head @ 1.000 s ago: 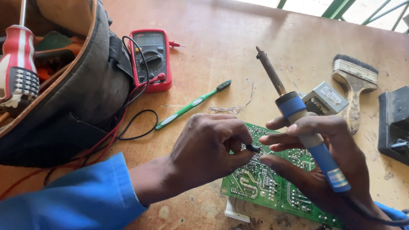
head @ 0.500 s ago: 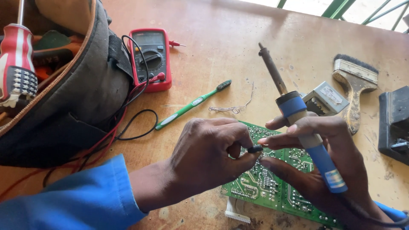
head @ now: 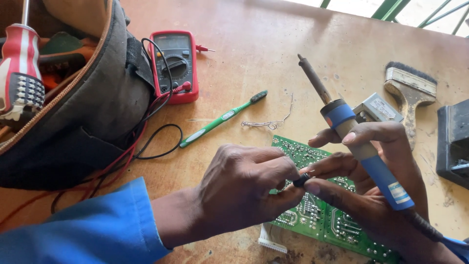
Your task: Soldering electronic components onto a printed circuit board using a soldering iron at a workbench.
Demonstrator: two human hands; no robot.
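My right hand (head: pixel 376 181) grips a blue-handled soldering iron (head: pixel 359 142), its metal tip pointing up and away to the far left. Fingers of that hand also touch a small black component (head: pixel 301 181). My left hand (head: pixel 244 188), in a blue sleeve, pinches the same black component from the left. Both hands hover over a green circuit board (head: pixel 317 215) that lies solder side up on the wooden table (head: pixel 254 58). A thin curl of solder wire (head: pixel 268 122) lies just beyond the board.
A green toothbrush (head: pixel 220 120) lies left of the solder wire. A red multimeter (head: pixel 174 66) with red and black leads sits by a dark tool bag (head: pixel 83 107) holding a red-and-white screwdriver (head: pixel 19 73). A paintbrush (head: pixel 408 93), a small grey box (head: pixel 378 110) and a black block (head: pixel 454 142) are at the right.
The soldering iron has tilted slightly and shifted a little to the right. Both hands stay pinched on the small black component over the board.
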